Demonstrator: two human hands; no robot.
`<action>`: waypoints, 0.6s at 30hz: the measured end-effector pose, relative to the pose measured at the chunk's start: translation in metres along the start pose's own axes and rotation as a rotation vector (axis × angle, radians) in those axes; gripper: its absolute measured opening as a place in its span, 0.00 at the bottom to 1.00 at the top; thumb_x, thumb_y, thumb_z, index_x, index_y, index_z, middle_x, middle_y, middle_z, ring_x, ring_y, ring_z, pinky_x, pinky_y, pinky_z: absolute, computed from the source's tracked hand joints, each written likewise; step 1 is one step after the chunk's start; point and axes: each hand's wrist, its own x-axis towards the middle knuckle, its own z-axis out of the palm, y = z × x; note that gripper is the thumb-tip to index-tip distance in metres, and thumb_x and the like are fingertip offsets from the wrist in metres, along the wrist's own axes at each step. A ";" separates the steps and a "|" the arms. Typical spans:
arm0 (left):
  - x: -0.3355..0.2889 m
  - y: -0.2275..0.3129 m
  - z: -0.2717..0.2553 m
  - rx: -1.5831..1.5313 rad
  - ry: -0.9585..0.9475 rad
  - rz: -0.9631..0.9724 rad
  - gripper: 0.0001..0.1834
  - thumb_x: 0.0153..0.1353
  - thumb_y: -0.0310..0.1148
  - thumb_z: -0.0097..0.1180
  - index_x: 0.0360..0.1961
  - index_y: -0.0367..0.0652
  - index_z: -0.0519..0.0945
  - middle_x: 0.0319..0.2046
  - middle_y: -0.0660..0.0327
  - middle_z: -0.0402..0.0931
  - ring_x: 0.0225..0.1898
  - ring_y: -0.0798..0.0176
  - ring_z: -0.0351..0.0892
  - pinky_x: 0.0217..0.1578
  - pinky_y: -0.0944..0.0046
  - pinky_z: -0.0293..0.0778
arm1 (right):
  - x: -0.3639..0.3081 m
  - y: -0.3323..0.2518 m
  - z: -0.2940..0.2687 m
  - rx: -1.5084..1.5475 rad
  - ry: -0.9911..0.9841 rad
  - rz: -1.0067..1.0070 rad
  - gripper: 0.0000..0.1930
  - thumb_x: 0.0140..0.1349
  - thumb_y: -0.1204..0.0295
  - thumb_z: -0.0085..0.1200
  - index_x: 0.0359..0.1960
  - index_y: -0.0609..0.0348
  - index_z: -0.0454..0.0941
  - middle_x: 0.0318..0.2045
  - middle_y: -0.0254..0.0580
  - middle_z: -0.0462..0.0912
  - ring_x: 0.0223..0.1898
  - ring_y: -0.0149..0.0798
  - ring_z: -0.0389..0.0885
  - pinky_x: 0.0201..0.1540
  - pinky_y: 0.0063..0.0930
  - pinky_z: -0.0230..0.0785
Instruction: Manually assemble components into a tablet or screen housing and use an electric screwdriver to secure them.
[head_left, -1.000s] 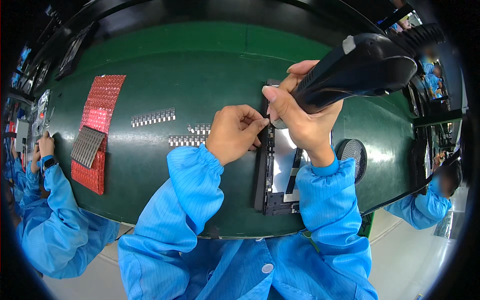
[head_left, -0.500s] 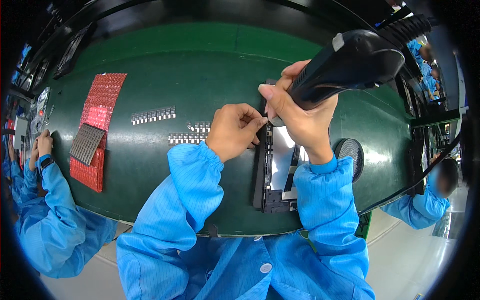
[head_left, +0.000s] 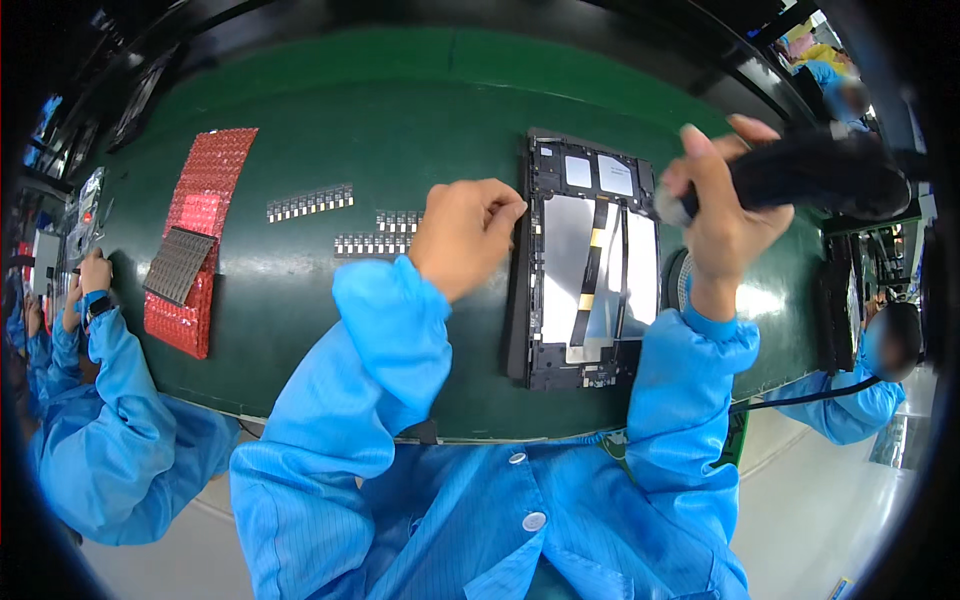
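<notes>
An opened tablet (head_left: pixel 560 290), with a black frame, silver plates and flat dark cables, lies on the green table. My left hand (head_left: pixel 467 238) is just left of its upper left edge. The thumb and fingers are pinched together, and anything small between them is too hidden to name. In my right hand (head_left: pixel 728 225), to the right of the tablet, is a black hot-air gun (head_left: pixel 815 178). It is blurred by motion, with its nozzle end pointing left over the tablet's right edge. Rows of small parts on strips (head_left: pixel 377 244) lie left of my left hand.
Another strip of small parts (head_left: pixel 310 203) lies farther left. Beyond it is red bubble wrap (head_left: pixel 212 175) with a grey sheet of parts (head_left: pixel 180 265) on it. A round dark dish (head_left: pixel 682 284) is partly behind my right wrist. A co-worker's arm (head_left: pixel 125 350) reaches in at left.
My right hand has swung the hot-air gun right, away from the tablet's left edge, uncovering the tablet. My left hand has drawn back slightly left, still pinched.
</notes>
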 end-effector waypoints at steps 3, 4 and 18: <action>-0.034 0.012 0.008 0.498 0.084 0.735 0.08 0.48 0.23 0.57 0.33 0.35 0.80 0.26 0.53 0.77 0.26 0.56 0.79 0.25 0.62 0.75 | -0.004 -0.002 -0.034 -0.118 0.108 0.069 0.16 0.52 0.84 0.60 0.43 0.67 0.71 0.17 0.36 0.77 0.16 0.27 0.74 0.21 0.18 0.65; -0.057 0.019 0.015 0.530 -0.044 0.777 0.10 0.44 0.25 0.59 0.32 0.38 0.80 0.30 0.56 0.78 0.30 0.55 0.79 0.28 0.59 0.76 | -0.006 0.002 -0.044 -0.131 0.126 0.077 0.16 0.52 0.84 0.60 0.43 0.68 0.71 0.17 0.37 0.77 0.16 0.27 0.74 0.21 0.18 0.65; 0.067 -0.006 0.012 0.856 0.039 0.778 0.14 0.49 0.24 0.61 0.40 0.37 0.79 0.45 0.50 0.77 0.53 0.48 0.74 0.54 0.53 0.71 | -0.040 0.005 -0.068 0.098 0.161 0.306 0.20 0.50 0.85 0.61 0.44 0.65 0.68 0.16 0.33 0.73 0.16 0.26 0.73 0.19 0.19 0.64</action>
